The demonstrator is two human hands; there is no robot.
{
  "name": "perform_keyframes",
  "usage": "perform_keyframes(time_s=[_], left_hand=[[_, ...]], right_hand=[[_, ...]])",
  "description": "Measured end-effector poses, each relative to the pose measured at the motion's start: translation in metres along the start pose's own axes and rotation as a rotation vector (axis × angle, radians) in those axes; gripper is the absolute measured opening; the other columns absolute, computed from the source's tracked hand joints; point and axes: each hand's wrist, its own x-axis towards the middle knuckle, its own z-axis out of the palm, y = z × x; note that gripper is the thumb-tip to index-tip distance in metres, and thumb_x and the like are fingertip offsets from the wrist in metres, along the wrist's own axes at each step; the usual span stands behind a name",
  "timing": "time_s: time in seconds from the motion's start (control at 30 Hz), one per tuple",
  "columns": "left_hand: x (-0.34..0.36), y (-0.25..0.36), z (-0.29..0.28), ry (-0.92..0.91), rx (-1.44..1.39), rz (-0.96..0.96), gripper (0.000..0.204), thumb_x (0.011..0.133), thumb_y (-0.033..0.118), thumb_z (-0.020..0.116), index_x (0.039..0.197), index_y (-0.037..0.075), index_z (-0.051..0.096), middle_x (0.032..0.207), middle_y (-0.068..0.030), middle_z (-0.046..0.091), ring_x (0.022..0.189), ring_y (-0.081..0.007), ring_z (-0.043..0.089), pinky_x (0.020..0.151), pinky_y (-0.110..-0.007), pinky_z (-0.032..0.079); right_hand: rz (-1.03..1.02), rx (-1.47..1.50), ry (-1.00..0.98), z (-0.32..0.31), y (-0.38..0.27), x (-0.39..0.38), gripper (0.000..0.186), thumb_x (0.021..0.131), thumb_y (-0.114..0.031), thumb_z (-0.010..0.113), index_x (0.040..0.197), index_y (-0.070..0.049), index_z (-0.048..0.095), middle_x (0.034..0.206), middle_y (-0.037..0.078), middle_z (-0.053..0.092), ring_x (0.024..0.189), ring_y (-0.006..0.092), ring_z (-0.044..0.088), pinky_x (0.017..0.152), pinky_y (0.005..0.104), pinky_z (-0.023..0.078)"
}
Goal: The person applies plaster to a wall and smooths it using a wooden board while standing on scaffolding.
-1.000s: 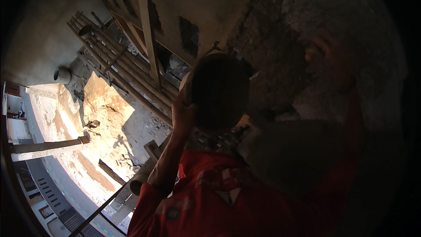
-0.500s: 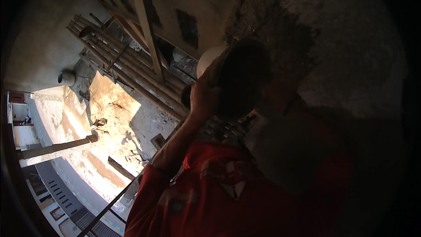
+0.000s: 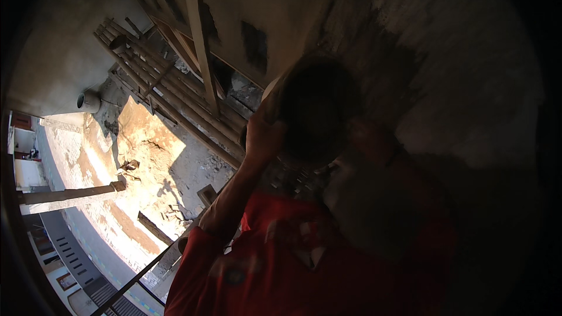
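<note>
Bucket (image 3: 319, 108) between both hands (image 3: 263, 138)

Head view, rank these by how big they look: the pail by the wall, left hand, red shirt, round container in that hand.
Red shirt
Round container
Left hand
Pail by the wall
The pail is farther away, so true size is unsure.

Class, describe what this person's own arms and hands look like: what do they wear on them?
The left sleeve is red and leaves the forearm bare; no glove shows on the left hand. The right side is in deep shadow: the right sleeve looks dark red, a thin dark band seems to circle the wrist, and the right hand appears ungloved.
</note>
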Motion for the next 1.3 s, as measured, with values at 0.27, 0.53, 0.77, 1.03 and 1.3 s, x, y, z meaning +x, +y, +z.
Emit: perform_keyframes(time_s=[0.27,0.53,0.77,1.03,1.3], left_hand=[[-0.005,0.002,-0.023,0.080,-0.142,-0.042,0.057,0.070,-0.002,0.050,0.127,-0.001,0.051,0.106,-0.0087,0.063,0.095,-0.0135,0.060,0.085,-0.027,0.047],[-0.009,0.000,-0.040,0.185,-0.160,0.063,0.062,0.065,-0.003,0.047,0.127,-0.003,0.050,0.103,-0.0070,0.062,0.088,-0.0117,0.059,0.077,-0.024,0.049],[-0.017,-0.008,-0.033,0.206,-0.087,0.034,0.060,0.064,-0.003,0.046,0.124,-0.003,0.053,0.104,-0.0086,0.062,0.094,-0.0146,0.058,0.083,-0.027,0.047],[-0.008,-0.014,-0.021,0.040,-0.124,0.178,0.065,0.067,-0.001,0.046,0.132,0.002,0.048,0.118,-0.0137,0.062,0.113,-0.0197,0.057,0.097,-0.034,0.043],[-0.003,0.026,0.011,-0.035,0.218,0.016,0.065,0.066,0.002,0.048,0.131,0.003,0.049,0.110,-0.0176,0.064,0.107,-0.0224,0.060,0.094,-0.034,0.044]], right_hand=[[0.300,0.524,0.058,-0.123,-0.018,0.009,0.045,0.074,-0.018,0.074,0.115,-0.008,0.058,0.105,0.013,0.064,0.096,0.0238,0.063,0.081,0.0370,0.050],[0.186,0.565,-0.016,-0.217,-0.009,0.008,0.051,0.080,-0.021,0.071,0.125,-0.005,0.054,0.107,0.013,0.065,0.097,0.0195,0.063,0.088,0.0345,0.049],[0.818,0.196,0.582,-0.245,0.080,0.027,0.056,0.089,-0.041,0.058,0.133,-0.007,0.048,0.133,0.017,0.049,0.120,0.0298,0.050,0.102,0.0423,0.040],[0.267,-0.194,0.078,-0.162,0.039,-0.001,0.044,0.087,-0.034,0.060,0.124,-0.010,0.057,0.126,0.013,0.055,0.120,0.0257,0.049,0.103,0.0401,0.038],[0.367,-0.243,-0.188,-0.066,-0.023,0.020,0.025,0.087,-0.013,0.054,0.110,-0.008,0.061,0.106,0.014,0.061,0.102,0.0282,0.059,0.084,0.0416,0.050]])
